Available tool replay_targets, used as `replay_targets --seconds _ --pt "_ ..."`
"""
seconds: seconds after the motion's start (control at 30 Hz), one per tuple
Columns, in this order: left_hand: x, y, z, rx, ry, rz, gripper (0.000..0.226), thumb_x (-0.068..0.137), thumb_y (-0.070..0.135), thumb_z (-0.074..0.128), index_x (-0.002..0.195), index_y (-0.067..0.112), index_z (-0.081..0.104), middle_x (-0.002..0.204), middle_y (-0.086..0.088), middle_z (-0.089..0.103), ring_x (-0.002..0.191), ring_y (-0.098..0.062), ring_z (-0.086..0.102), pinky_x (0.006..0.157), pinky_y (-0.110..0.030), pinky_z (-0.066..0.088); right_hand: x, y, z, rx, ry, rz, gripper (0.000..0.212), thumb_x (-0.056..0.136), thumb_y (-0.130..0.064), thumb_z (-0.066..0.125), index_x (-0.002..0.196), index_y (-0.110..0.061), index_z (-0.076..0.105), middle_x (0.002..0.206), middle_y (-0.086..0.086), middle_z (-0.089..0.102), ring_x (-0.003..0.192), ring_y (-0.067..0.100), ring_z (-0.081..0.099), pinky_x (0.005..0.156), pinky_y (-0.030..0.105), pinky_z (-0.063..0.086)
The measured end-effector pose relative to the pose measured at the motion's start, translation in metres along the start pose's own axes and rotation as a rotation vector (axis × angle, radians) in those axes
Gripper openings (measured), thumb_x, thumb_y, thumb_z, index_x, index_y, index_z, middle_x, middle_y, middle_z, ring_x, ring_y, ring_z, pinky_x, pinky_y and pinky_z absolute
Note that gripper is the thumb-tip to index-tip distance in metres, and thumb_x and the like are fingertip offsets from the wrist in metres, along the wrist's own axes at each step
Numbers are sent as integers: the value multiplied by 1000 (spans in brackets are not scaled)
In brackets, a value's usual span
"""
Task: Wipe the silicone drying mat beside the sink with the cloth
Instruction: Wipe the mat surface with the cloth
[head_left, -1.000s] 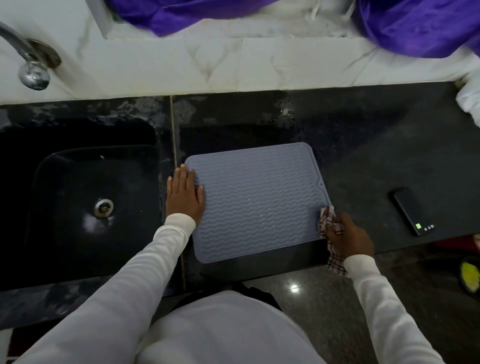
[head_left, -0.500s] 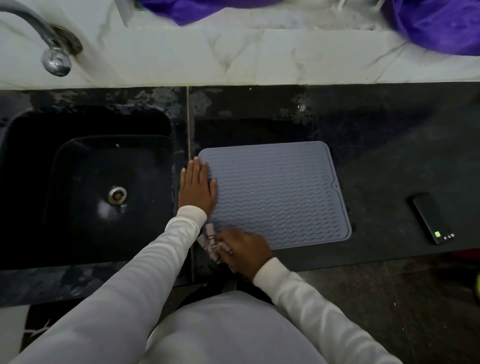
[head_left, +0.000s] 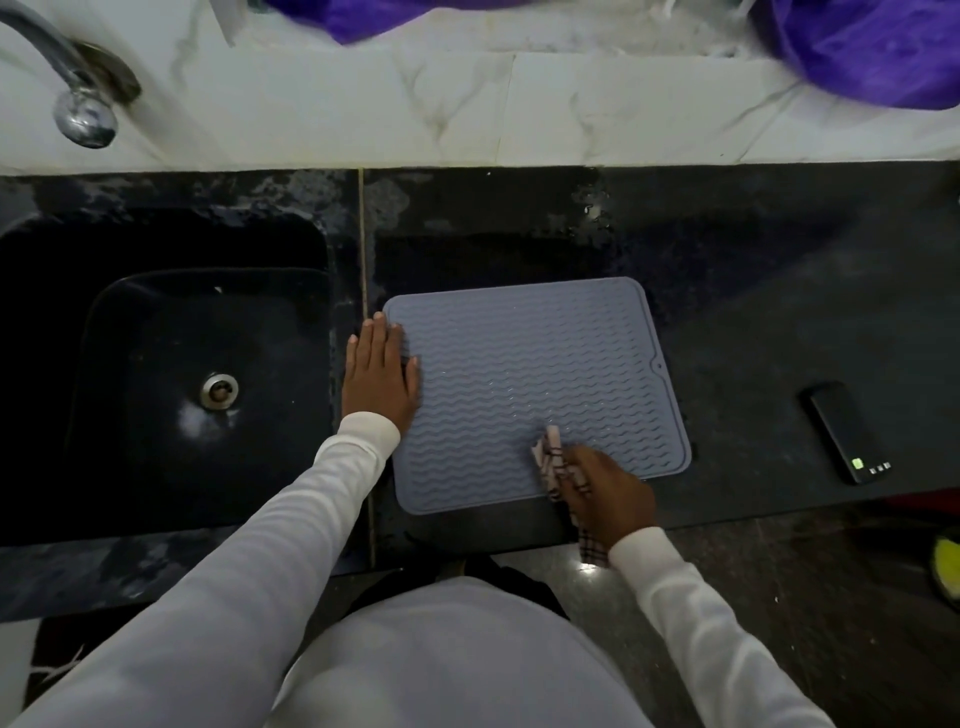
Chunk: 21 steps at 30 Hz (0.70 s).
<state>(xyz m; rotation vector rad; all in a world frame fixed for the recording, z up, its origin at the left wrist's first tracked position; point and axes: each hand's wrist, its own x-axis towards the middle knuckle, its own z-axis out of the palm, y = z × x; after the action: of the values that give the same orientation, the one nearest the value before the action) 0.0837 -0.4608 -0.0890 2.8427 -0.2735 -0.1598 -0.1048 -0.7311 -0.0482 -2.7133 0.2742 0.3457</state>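
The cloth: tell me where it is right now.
In the head view, the cloth is bunched in the right hand at the near edge of the grey mat, right of centre.

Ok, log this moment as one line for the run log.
phase: wiping | left hand: flat on mat left edge | right hand: checked cloth at near edge | phone: right, apart

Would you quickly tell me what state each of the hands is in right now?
Left hand: open, flat on the left edge of the mat, holding nothing.
Right hand: closed around the checked cloth, at the mat's near edge.
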Motion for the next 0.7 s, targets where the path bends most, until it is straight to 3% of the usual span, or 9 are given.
replay_targets --seconds 0.1,0.37,0.57,0.7 --pt "0 0 0 -16 -2 0 60 103 40 26 154 10 16 163 -11 7 151 -23 3 123 -40 -1 -3 33 -15 -6 -4 98 37 90 -44 58 121 -24 53 113 7 64 96 30 66 75 38 51" --pt "1 -1 0 -10 9 4 60 102 40 27 153 9 18 162 -12 9 150 -24 5 123 -41 1 0 91 -47 -83 13 359 36 94 -45 50 121 -23 41 105 13 67 86 35 67 69 35 44" --pt "0 1 -2 -13 -10 -3 60 103 40 27 154 10 16 163 -11 8 151 -23 3 123 -40 -1 -2 76 -49 65 70 460 31 94 -51 47 109 -25 41 97 13 67 83 36 66 76 44 53" --pt "1 1 -3 14 -23 -3 60 103 39 26 154 9 14 163 -12 5 151 -23 1 123 -40 -2 6 35 -46 243 236 333 35 95 -37 54 128 -31 43 110 8 68 93 35 66 79 37 50"
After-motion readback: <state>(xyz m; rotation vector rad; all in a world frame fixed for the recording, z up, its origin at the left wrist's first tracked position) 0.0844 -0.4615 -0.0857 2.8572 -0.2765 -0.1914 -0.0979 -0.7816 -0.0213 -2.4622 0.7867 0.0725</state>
